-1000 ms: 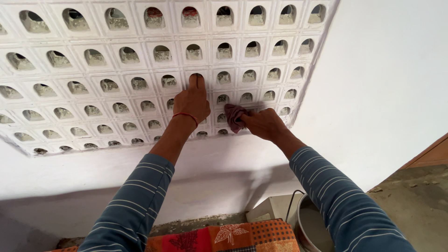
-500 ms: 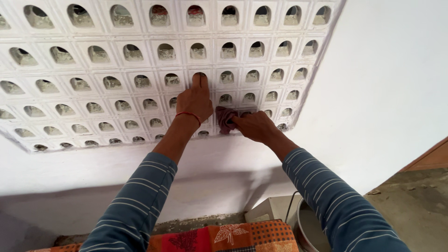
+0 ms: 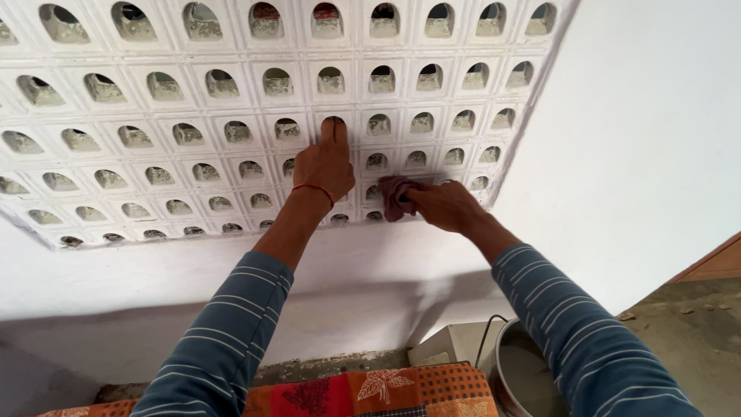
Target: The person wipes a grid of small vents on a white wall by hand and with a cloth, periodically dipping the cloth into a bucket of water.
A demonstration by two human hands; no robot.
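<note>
Two hands are showing, the left hand [image 3: 326, 166] and the right hand [image 3: 441, 207], with one maroon cloth [image 3: 394, 196] between them. One metal bucket [image 3: 519, 374] and one patterned fabric [image 3: 363, 391] are lying below.

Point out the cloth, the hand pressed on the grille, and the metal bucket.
cloth [image 3: 394, 197], head view: middle of the bunched reddish fabric.
left hand [image 3: 326, 164], head view: back of the hand.
metal bucket [image 3: 511, 371], head view: inner wall near its left rim.
</note>
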